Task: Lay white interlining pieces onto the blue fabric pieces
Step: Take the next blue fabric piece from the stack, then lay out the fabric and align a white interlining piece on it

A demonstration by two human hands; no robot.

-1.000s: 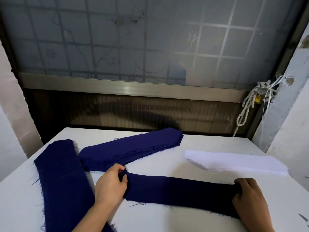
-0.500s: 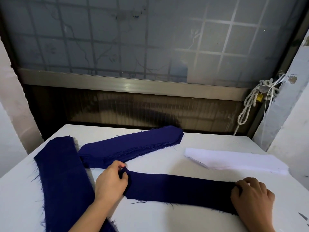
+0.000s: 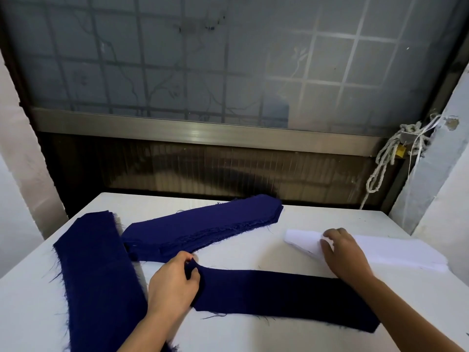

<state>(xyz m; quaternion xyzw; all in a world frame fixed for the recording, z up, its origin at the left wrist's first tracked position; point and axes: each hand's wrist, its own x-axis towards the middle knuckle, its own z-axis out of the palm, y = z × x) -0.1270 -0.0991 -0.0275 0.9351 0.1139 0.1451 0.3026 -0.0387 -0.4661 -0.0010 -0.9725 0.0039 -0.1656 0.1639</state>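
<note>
Right hand (image 3: 342,252) moved from frayed navy strip (image 3: 279,293), pinching white interlining (image 3: 396,252), left hand (image 3: 172,283) pinching strip's end

On the white table (image 3: 253,334) we see plain dark navy cloth: a navy strip (image 3: 279,293) at its near edge, a navy pile (image 3: 96,275) on its left side and a navy stack (image 3: 203,229) towards its far edge. The lining pieces (image 3: 393,252) on the table's right side are plain white. Behind the table, the window (image 3: 228,59) is frosted grey with a pale grid and faint branching lines.
</note>
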